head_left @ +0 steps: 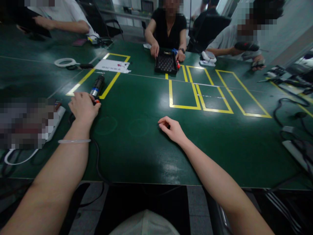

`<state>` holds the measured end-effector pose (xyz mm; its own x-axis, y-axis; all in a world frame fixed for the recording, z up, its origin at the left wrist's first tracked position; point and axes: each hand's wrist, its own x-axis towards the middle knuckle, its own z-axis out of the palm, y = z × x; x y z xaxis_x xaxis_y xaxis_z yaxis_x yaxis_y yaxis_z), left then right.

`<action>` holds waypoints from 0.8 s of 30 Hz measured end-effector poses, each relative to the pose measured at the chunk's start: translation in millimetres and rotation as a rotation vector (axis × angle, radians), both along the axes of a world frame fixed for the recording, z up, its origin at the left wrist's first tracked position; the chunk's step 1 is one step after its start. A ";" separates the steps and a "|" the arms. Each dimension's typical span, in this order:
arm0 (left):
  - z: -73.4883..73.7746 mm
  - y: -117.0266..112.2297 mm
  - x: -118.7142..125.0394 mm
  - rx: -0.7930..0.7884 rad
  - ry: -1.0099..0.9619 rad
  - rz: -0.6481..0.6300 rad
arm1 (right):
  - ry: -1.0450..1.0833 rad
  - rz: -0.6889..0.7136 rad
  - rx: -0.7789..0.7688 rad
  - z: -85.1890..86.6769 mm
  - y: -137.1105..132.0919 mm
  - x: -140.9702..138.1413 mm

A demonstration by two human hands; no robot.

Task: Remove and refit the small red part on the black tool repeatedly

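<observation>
My left hand (84,106) is wrapped around a corded electric screwdriver (97,86), a dark cylinder with a blue band and a thin bit at its far end. An orange-red part shows beside my thumb. The tool lies low over the green table, its tip inside a yellow-taped rectangle. Its black cable appears to run back under my wrist toward the table's front edge. My right hand (171,129) rests on the table near the middle, fingers loosely curled, thumb and index tips close together. Nothing is visible in it.
A white paper sheet (112,65) and a white ring-shaped item (65,62) lie at the far left. Across the table, a person holds a black tray (166,63). Another person at right grips a dark power drill (246,46). Black cables (277,111) tangle along the right side.
</observation>
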<state>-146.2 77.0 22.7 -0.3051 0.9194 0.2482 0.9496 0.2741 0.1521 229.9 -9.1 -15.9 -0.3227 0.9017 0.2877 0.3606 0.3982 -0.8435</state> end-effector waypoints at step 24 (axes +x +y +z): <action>15.9 -37.5 97.2 -0.148 -0.864 -0.803 | 0.118 0.028 -0.126 1.6 -3.3 -5.7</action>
